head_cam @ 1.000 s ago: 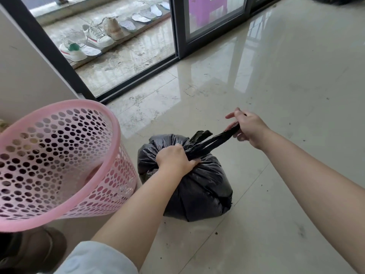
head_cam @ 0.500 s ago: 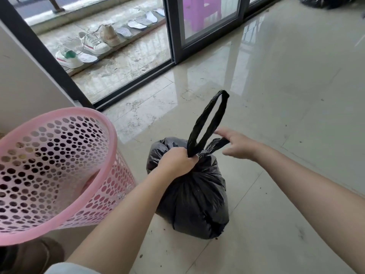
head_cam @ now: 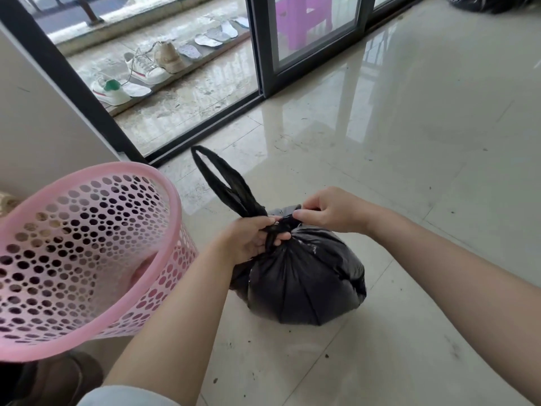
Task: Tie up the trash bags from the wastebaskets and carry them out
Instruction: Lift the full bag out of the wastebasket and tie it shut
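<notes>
A full black trash bag (head_cam: 301, 276) sits on the glossy tiled floor in the middle of the head view. My left hand (head_cam: 251, 241) is clenched around its gathered neck, and one looped handle (head_cam: 222, 180) sticks up and to the left from that grip. My right hand (head_cam: 330, 210) pinches the other black handle end at the knot, right beside the left hand. A pink perforated wastebasket (head_cam: 87, 253) leans at the left, with no bag in it.
A sliding glass door with a dark frame (head_cam: 263, 68) runs across the back; shoes (head_cam: 146, 68) and insoles lie outside on the wet balcony. A beige wall (head_cam: 35, 127) stands at the left. More black bags (head_cam: 491, 2) lie at the top right corner.
The right hand let go of the stretched handles, then came back in to pinch the knot. The handle loop swung from the right to upright, then to the left.
</notes>
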Demonstrator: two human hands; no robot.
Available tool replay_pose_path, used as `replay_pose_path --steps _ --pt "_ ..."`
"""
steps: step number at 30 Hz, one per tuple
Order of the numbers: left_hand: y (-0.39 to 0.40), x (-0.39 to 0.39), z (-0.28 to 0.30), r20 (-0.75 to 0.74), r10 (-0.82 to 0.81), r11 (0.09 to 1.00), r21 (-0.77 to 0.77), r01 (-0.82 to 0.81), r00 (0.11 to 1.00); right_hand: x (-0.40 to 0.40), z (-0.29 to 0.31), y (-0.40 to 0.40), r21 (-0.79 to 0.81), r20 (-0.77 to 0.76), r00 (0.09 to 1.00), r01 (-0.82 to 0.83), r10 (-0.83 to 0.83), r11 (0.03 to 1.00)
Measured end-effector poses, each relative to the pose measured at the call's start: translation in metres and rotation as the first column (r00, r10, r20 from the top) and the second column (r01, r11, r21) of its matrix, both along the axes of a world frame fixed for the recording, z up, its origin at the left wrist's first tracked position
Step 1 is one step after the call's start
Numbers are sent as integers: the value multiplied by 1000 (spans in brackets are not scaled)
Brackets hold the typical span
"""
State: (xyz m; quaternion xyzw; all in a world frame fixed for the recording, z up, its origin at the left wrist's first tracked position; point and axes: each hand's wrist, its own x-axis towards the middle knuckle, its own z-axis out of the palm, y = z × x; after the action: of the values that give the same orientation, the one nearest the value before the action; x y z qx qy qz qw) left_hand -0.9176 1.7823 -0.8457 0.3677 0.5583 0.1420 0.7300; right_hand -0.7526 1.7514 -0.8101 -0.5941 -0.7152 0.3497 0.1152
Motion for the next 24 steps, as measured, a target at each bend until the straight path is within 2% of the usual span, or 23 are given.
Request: replay_pose_path --steps 3,6,13,17,19,20,22,24 --pt "0 -5 -1 69 116 991 -76 -111 991 -7 0 -9 -46 -83 995 -60 57 997" --pt "-5 -8 -7 60 147 982 -130 -139 987 -6 -10 -19 -233 -141 986 -120 89 965" --pt "-11 -4 -14 116 188 969 -184 -165 975 -2 -20 -21 -484 -2 969 -216 245 848" --pt "-15 -5 -19 159 178 980 -113 -162 971 1 -13 -13 -549 121 934 -218 335 807" --pt "-16 -10 -22 184 123 991 -82 -110 975 5 -6 -9 -485 221 899 -235 378 842" --pt "-16 -12 -23 197 91 994 -73 -78 976 8 -5 -7 -404 227 916 -220 330 888" --pt "-15 -15 -26 216 28 999 -44 -18 976 12 -2 -2 -149 132 983 -105 125 983" --pt "-16 -14 -27 240 -25 1000 -6 27 971 11 -2 1 56 96 994 -57 51 997"
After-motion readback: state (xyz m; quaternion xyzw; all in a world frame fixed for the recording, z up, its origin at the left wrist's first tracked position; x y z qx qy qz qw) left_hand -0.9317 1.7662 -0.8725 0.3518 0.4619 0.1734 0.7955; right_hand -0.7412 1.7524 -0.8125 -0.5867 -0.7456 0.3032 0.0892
